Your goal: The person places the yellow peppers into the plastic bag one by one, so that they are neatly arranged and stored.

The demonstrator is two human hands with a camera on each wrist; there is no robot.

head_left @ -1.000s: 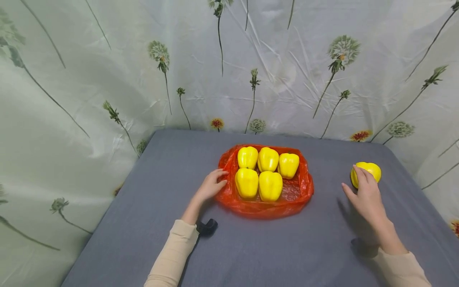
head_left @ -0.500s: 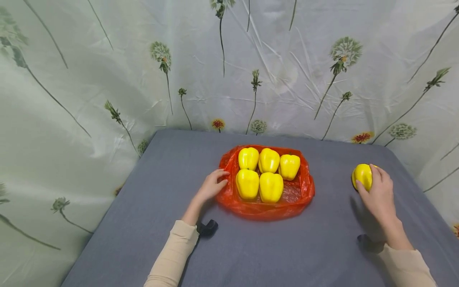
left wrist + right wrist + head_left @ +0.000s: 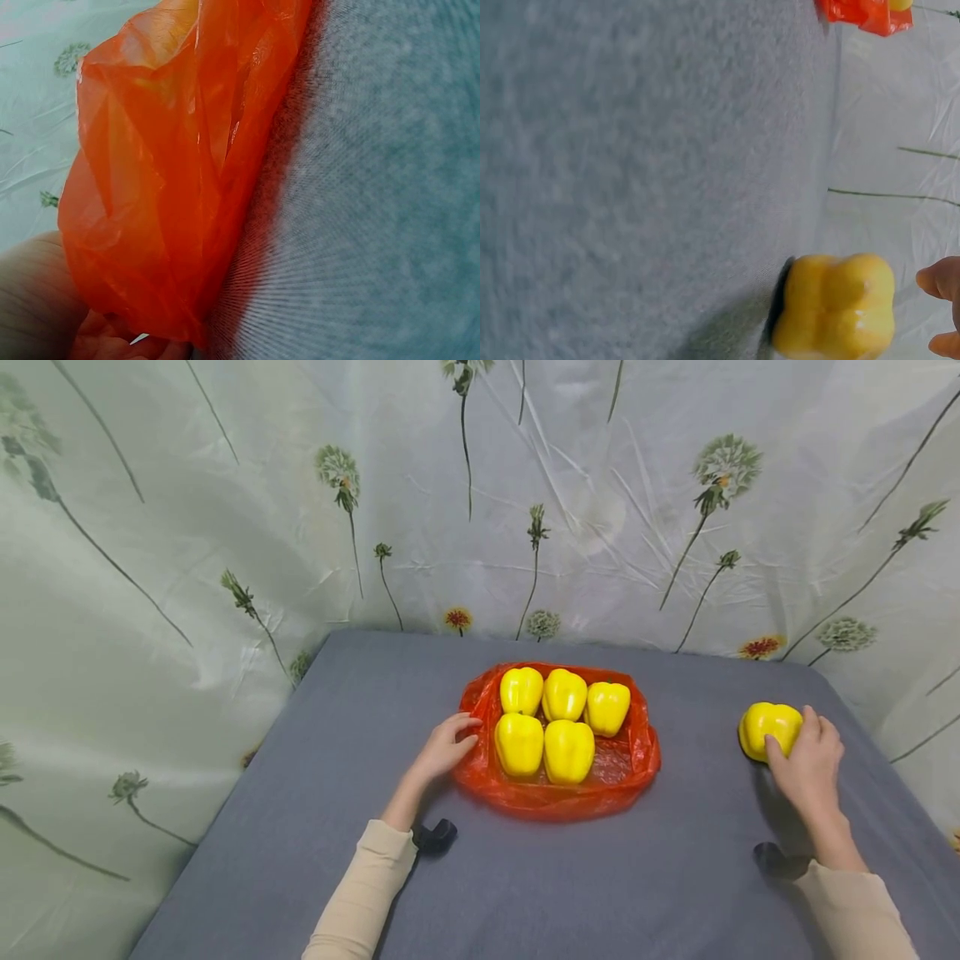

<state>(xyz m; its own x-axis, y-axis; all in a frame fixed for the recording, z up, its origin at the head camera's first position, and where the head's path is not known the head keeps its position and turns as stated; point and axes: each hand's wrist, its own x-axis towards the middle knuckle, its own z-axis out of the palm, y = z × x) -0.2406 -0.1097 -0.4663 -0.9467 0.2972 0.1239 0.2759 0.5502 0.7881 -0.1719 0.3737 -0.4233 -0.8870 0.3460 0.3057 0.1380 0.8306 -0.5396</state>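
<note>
A red plastic bag [image 3: 555, 806] lies with its mouth spread wide on the grey table. Several yellow bell peppers [image 3: 568, 752] sit inside it in two rows. My left hand [image 3: 441, 747] holds the bag's left rim; in the left wrist view the thumb [image 3: 37, 289] is beside the translucent film, and the fingers are partly hidden by it. At the far right, a lone yellow bell pepper [image 3: 770, 729] rests on the cloth. My right hand [image 3: 810, 768] is at its right side, fingers loosely bent. The right wrist view shows a gap between fingertips and pepper.
Grey cloth covers the table [image 3: 600, 893]. A curtain [image 3: 420, 485] printed with dandelions hangs behind and beside it. Dark wrist-mounted pieces [image 3: 435, 837] stick out beneath both forearms.
My right hand has shifted from over the front of the lone pepper to its right side, uncovering it. The left hand and the bag have stayed put.
</note>
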